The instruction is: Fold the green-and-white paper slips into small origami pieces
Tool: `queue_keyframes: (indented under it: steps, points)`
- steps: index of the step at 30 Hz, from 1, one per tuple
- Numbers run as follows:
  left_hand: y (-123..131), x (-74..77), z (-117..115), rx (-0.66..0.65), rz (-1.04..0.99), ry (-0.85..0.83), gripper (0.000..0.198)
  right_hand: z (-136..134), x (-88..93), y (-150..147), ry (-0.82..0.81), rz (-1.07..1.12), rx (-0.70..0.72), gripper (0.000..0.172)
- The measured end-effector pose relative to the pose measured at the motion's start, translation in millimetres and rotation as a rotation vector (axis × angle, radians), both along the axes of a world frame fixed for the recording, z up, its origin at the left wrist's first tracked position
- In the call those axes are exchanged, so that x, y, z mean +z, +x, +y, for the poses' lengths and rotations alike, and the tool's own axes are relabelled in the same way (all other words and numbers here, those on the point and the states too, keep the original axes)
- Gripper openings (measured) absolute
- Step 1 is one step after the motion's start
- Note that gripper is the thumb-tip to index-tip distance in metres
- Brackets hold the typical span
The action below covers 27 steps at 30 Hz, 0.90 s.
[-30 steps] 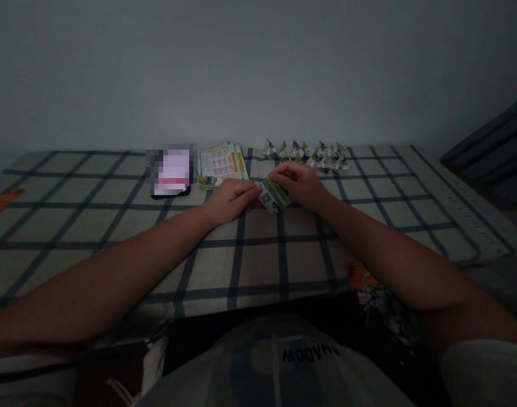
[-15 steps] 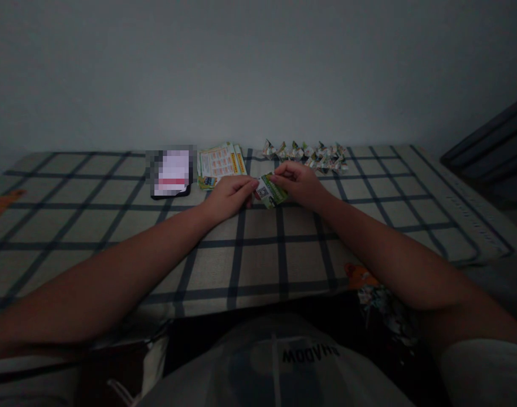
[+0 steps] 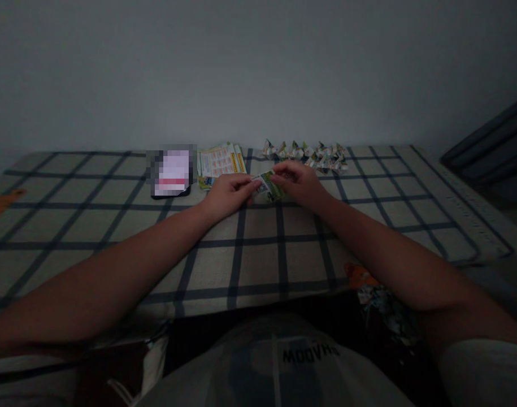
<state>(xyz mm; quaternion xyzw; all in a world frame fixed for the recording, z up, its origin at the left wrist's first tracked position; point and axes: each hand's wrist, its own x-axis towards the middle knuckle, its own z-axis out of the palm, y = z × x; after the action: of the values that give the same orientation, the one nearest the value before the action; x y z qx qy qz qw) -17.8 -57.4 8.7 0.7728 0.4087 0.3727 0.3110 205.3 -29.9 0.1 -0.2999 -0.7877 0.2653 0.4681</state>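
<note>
At far centre, L hand [image 3: 229, 193] & R hand [image 3: 301, 182] pinch the green paper [image 3: 269, 191] between them — prob. to steady it; printed sheets [image 3: 219, 161] left, folded pieces [image 3: 325, 154] right — prob. apart to avoid mixing.

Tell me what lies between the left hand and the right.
Head view: a green printed paper spans from the left hand to the right hand, held by both.
</note>
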Motion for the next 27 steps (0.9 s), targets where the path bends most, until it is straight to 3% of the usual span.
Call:
queue_keyframes:
  steps: [7,10,13,15,18,27]
  points:
    - [0.6,-5.1,5.8,0.152,-0.155,-0.145,0.042,-6.2,7.0,2.5,0.354,-0.104,0.013,0.027]
    - [-0.6,-5.3,8.4,0.106,-0.208,-0.241,0.036,-5.3,7.1,2.7,0.424,-0.152,-0.001,0.024]
    - [-0.5,-5.5,10.7,0.013,-0.395,-0.377,0.036,-3.8,5.6,2.3,0.488,-0.220,0.010,0.021]
    - [0.3,-5.3,11.0,-0.053,-0.493,-0.450,0.039,-3.4,4.1,1.8,0.513,-0.273,0.011,0.017]
    - [1.4,-4.9,9.6,-0.110,-0.455,-0.450,0.038,-3.7,1.9,1.4,0.521,-0.344,0.011,0.015]
    - [1.2,-4.8,9.3,-0.086,-0.348,-0.405,0.033,-4.8,0.8,2.5,0.487,-0.433,-0.001,0.028]
